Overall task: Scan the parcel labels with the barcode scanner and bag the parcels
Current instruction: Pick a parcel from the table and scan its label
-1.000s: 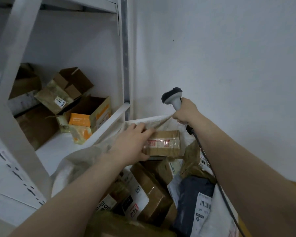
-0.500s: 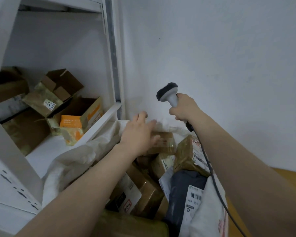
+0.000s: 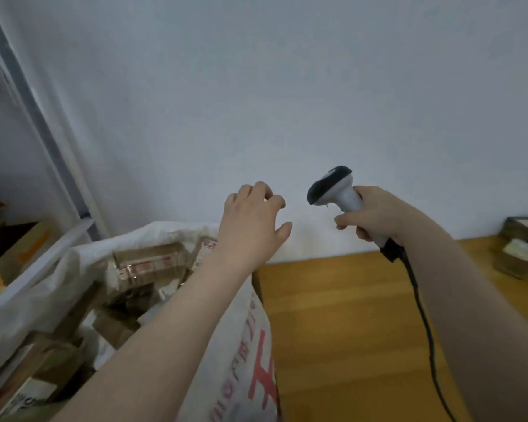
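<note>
A large white woven bag with red print stands open at lower left, filled with several brown taped parcels. My left hand hovers above the bag's right rim, fingers spread and empty. My right hand is closed around the handle of a white barcode scanner with a black head, held up in front of the wall; its black cable hangs down along my forearm.
A wooden table top lies right of the bag, with a small taped parcel at its far right edge. A white metal shelf frame with boxes stands at the left. A plain wall fills the background.
My left hand has let go of the taped parcel, which now lies in the bag, and lifted away to the right. The view and the scanner hand have swung right toward the table.
</note>
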